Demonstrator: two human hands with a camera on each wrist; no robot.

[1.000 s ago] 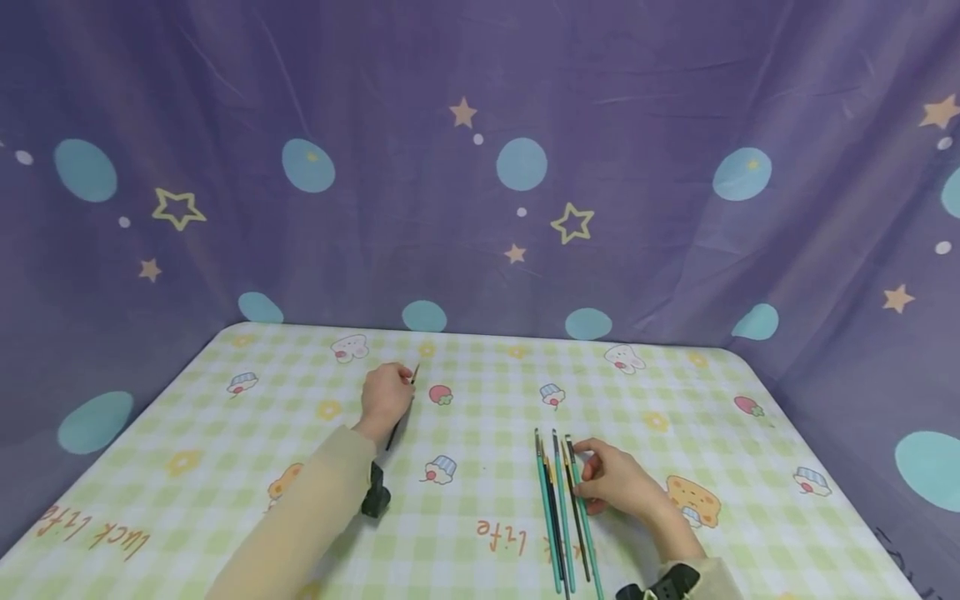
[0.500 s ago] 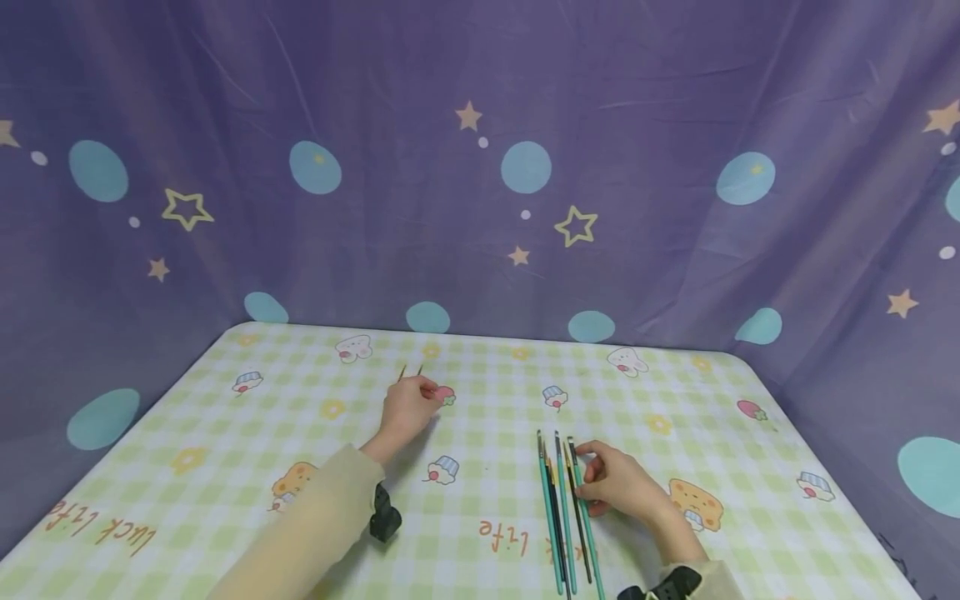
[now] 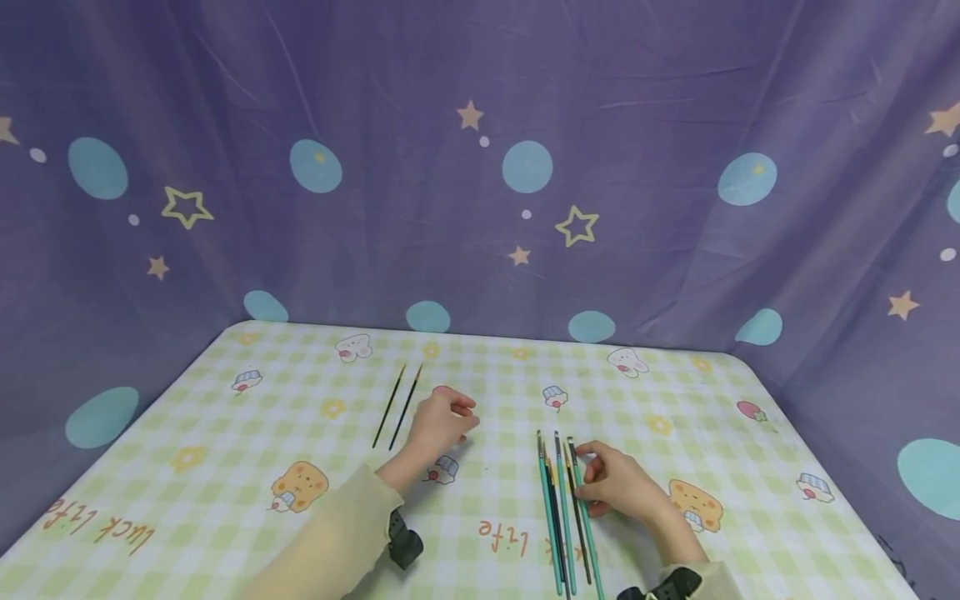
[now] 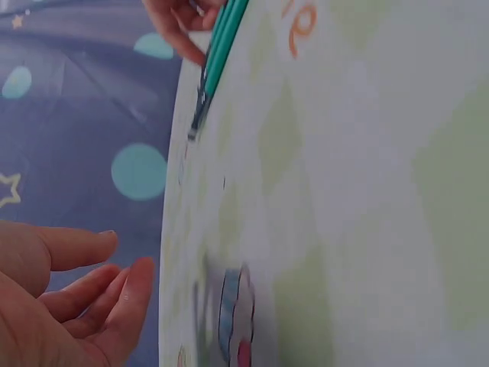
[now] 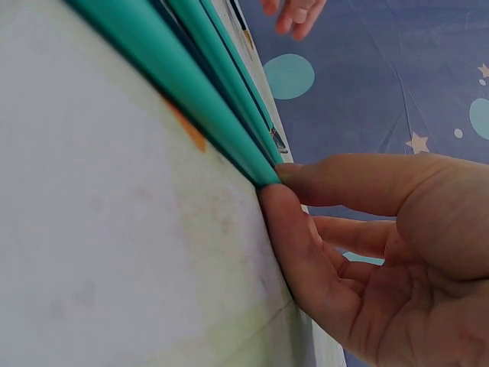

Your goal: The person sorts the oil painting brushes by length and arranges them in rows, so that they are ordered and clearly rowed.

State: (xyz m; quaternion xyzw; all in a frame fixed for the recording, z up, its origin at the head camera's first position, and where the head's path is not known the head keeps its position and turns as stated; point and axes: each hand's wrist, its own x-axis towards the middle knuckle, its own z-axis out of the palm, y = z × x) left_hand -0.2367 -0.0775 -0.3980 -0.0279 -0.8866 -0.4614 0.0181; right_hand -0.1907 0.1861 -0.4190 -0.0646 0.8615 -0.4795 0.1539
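My left hand (image 3: pixel 441 427) is over the cloth, to the right of two thin dark paintbrushes (image 3: pixel 388 407) lying side by side. Its thumb and fingers stand apart with nothing between them, as the left wrist view shows of the same hand (image 4: pixel 76 302). On the right, several teal and dark paintbrushes (image 3: pixel 548 521) lie roughly parallel, bristle ends pointing away from me. My right hand (image 3: pixel 618 483) pinches the rightmost teal paintbrush (image 3: pixel 592 554) near its bristle end. In the right wrist view, thumb and forefinger meet at that teal handle (image 5: pixel 183 92), and the brush tip is hidden behind them.
A green-and-white checked tablecloth (image 3: pixel 487 492) with printed cakes and bears covers the table. Behind it and at both sides hangs a purple curtain (image 3: pixel 420 242) with stars and blue ovals.
My left hand has set a dark paintbrush down beside another and moved right, toward the bunch, uncovering both brushes. My right hand has stayed at the bunch.
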